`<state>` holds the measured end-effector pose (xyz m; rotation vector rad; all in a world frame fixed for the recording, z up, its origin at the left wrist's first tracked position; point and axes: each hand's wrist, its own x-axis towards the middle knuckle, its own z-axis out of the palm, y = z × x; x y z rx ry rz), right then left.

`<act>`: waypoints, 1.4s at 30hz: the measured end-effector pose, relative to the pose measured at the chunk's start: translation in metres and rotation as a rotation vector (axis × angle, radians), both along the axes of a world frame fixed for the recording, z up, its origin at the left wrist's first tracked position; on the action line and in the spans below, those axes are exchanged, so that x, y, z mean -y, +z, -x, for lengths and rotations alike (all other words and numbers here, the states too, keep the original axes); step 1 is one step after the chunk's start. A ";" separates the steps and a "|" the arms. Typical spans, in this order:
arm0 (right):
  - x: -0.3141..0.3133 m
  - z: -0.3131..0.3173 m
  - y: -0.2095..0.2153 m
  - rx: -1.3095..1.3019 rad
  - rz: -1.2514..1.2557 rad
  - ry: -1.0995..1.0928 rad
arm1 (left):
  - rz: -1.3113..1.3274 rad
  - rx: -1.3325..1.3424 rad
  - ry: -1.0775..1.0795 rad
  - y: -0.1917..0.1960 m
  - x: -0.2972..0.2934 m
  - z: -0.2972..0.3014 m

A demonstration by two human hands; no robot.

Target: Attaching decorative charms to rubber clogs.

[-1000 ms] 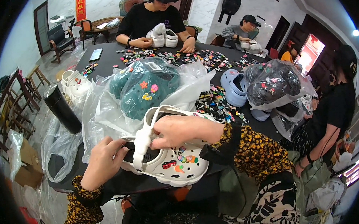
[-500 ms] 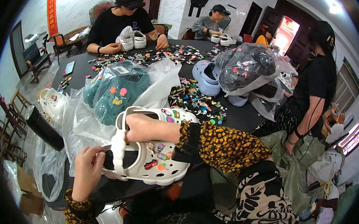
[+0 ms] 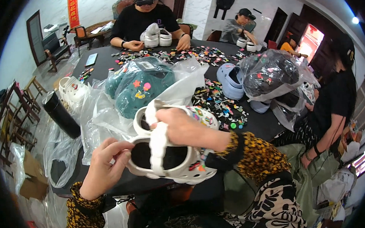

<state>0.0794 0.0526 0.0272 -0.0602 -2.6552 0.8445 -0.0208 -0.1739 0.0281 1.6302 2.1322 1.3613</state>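
A pair of white clogs (image 3: 185,175) is held over the near table edge, their openings facing up. Colourful shoe charms (image 3: 199,164) dot their uppers. My right hand (image 3: 179,124) is closed on the pair where the scalloped heel strap (image 3: 158,150) of the near clog meets the far one. At the near clog's left rim, my left hand (image 3: 110,159) pinches with thumb and forefinger; whatever is between the fingertips is too small to make out. Beyond lies a clear bag of green clogs (image 3: 140,87), charms showing on them.
Loose charms (image 3: 219,99) are heaped across the dark table (image 3: 101,64). Blue clogs (image 3: 230,80) and a bagged dark pair (image 3: 269,72) stand to the right. A black bottle (image 3: 60,114) and white clog (image 3: 72,89) are left. Co-workers sit across and at the right (image 3: 334,93).
The view has swung left, so the scene sits further right. The white clogs have tipped more upright. My right hand has shifted onto the heel straps; my left still pinches at the near clog's rim.
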 end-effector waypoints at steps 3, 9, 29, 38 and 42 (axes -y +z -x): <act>-0.016 -0.033 0.026 0.001 0.160 -0.029 | -0.159 0.028 -0.093 0.009 -0.005 -0.002; -0.066 -0.107 0.090 -0.167 0.485 -0.266 | -0.188 -0.075 -0.059 0.023 -0.021 0.013; -0.254 -0.053 -0.003 0.093 -0.391 -0.775 | 0.374 -0.464 0.326 -0.052 -0.088 0.108; -0.275 -0.022 -0.007 0.209 -0.431 -0.999 | 0.477 -0.460 0.271 -0.049 -0.090 0.106; -0.252 -0.029 0.045 0.712 -0.120 -0.552 | 0.511 -0.353 0.234 -0.057 -0.095 0.112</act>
